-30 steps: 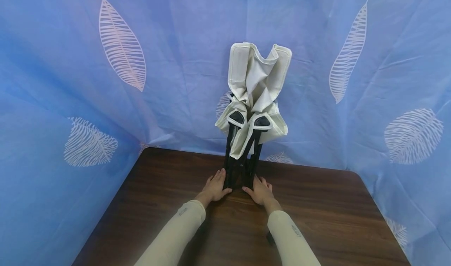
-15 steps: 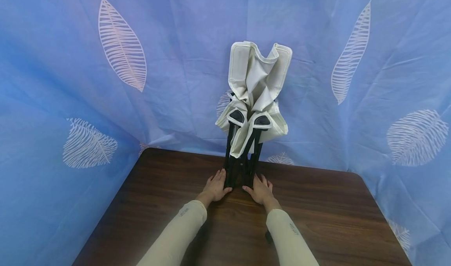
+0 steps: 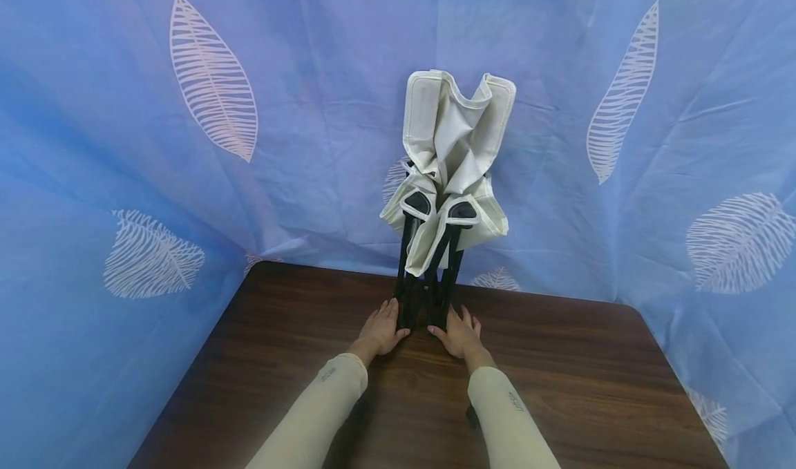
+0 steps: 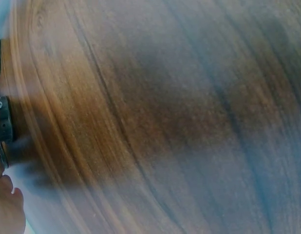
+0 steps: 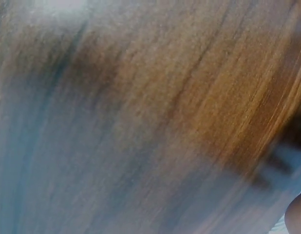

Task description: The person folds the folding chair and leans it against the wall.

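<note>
A folded camping chair (image 3: 461, 158) with white fabric and black legs stands upright near the back edge of the table, its cloth bunched between the frame tubes. My left hand (image 3: 378, 329) lies at the left foot of the legs, fingers stretched along the outer side and thumb pointing inward across the front. On the other side my right hand (image 3: 461, 333) mirrors it, its fingers extended beside the right legs and its thumb pointing inward. Black feet (image 4: 4, 119) of the chair show at the edge of the left wrist view, close to the left hand's fingertips.
The dark wood-grain table (image 3: 560, 372) has rounded back corners. Blue curtains (image 3: 323, 110) with white leaf prints hang close behind it and along both sides. A small black thing (image 3: 472, 415) shows partly behind the right sleeve.
The head view has shifted very slightly. Both hands stay at the foot of the chair, which remains standing in the same place.
</note>
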The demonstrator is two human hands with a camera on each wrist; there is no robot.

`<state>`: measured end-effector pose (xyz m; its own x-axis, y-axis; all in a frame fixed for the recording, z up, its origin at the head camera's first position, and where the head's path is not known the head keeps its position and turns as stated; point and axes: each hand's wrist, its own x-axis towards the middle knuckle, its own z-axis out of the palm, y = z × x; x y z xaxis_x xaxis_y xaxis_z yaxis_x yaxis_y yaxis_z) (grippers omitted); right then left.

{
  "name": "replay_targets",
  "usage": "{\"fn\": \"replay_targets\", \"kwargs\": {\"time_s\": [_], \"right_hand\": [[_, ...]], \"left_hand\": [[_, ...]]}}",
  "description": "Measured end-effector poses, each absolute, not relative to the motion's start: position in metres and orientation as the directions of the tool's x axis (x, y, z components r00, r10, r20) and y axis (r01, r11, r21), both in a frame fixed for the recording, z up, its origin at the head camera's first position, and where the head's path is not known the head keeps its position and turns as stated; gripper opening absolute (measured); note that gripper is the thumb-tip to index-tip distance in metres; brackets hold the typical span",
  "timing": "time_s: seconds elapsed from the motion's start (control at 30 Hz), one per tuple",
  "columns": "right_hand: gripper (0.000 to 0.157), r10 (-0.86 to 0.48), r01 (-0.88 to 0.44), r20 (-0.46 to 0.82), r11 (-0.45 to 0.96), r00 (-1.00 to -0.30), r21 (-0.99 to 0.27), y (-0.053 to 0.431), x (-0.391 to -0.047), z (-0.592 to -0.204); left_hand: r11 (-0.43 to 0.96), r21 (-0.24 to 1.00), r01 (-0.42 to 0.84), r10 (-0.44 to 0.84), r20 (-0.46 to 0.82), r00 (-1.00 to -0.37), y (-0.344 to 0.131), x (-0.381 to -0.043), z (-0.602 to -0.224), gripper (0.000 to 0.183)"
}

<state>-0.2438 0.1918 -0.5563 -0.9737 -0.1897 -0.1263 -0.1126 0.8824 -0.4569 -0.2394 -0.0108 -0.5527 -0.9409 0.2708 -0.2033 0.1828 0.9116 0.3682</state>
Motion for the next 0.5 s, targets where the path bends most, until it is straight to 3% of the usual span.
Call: {"fn": "replay_targets", "kwargs": {"time_s": [0.5], "right_hand": [[0.077, -0.188, -0.098, -0.144, 0.873, -0.972, -0.478, 0.1932, -0.2444, -0.5581]], "left_hand": [[0.915, 0.354, 0.194, 0.277, -0.202, -0.940, -0.0091, -0.2384, -0.5522, 0.075]]}}
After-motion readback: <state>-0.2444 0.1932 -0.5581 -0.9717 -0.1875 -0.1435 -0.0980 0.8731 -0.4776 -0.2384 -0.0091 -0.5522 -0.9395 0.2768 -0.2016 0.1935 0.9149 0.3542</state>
